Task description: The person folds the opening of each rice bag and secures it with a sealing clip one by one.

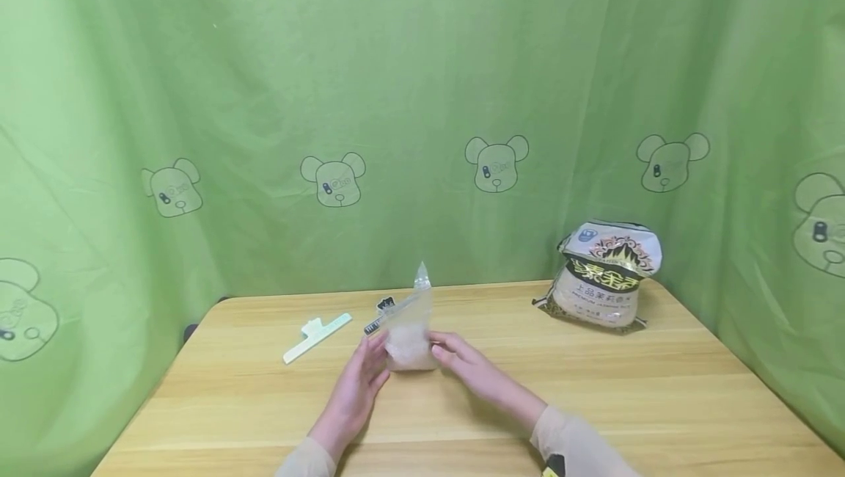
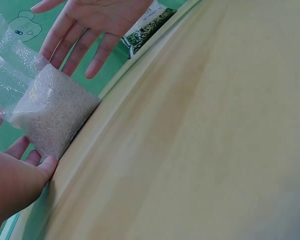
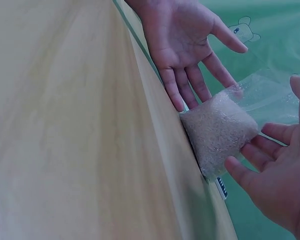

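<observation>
A clear plastic bag of rice (image 1: pixel 409 345) stands upright on the table, rice settled in its lower part and its slack top rising to a point. My left hand (image 1: pixel 356 389) is at the bag's left side, fingers extended along it and thumb near the bottom corner. On the opposite side, my right hand (image 1: pixel 470 368) has its fingertips at the bag's edge. In the left wrist view the right hand (image 2: pixel 97 30) shows an open palm with spread fingers. The right wrist view shows the left hand (image 3: pixel 177 40) likewise spread, fingertips against the rice bag (image 3: pixel 220 132).
Left of the hands lies a pale green bag clip (image 1: pixel 318 336). A black-and-white item (image 1: pixel 386 304) lies behind the bag, partly hidden. A large printed rice sack (image 1: pixel 597 279) stands at the table's back right. Green curtain (image 1: pixel 409 95) hangs behind the table (image 1: pixel 660 396).
</observation>
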### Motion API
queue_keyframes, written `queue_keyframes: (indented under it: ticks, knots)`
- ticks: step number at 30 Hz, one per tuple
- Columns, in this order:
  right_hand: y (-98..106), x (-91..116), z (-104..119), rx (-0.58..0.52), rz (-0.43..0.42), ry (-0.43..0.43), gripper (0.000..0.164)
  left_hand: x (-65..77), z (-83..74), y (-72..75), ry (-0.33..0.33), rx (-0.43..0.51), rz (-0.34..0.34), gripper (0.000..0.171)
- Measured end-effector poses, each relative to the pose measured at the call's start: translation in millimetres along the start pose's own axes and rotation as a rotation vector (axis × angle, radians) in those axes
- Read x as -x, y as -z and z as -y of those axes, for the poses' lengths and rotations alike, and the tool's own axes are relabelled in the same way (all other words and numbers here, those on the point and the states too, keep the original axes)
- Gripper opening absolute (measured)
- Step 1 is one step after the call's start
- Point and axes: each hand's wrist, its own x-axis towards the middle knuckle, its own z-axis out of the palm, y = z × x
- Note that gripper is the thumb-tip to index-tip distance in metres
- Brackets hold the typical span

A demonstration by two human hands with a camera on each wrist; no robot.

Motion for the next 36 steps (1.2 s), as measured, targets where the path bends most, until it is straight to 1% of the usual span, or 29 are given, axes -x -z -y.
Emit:
queue_keyframes:
  ticks: [7, 12, 16, 23, 26, 31, 34, 36]
  knots:
    - [-4.8, 0.7, 2.3, 0.012, 0.044, 0.010, 0.054, 7.3, -2.9, 6.6, 0.017, 0.025, 0.004, 0.078]
    - [-5.8, 2.0, 1.6, 0.006, 0.056, 0.016, 0.054, 8.9, -2.4, 9.1, 0.016, 0.028, 0.000, 0.079]
    - [-3.3, 2.1, 1.3, 0.002, 0.066, 0.015, 0.054, 8.0, -1.6, 10.3, 0.014, 0.020, 0.000, 0.079]
    - [3.7, 0.5, 9.1, 0.007, 0.077, 0.016, 0.056, 8.6, -3.8, 11.9, 0.025, 0.029, -0.004, 0.078]
    - [5.0, -0.5, 11.6, 0.033, 0.043, 0.011, 0.055, 8.1, -6.3, 11.5, 0.021, -0.010, -0.016, 0.077]
    - [6.5, -2.6, 16.3, 0.074, -0.065, 0.007, 0.052, 5.2, -12.6, 10.3, -0.002, -0.090, -0.075, 0.076]
    - [8.7, -5.4, 22.0, 0.090, -0.144, 0.014, 0.049, 3.8, -18.8, 9.8, -0.042, -0.138, -0.123, 0.072]
    - [11.2, -7.8, 27.5, 0.083, -0.196, 0.030, 0.047, 2.8, -23.1, 10.1, -0.086, -0.200, -0.148, 0.066]
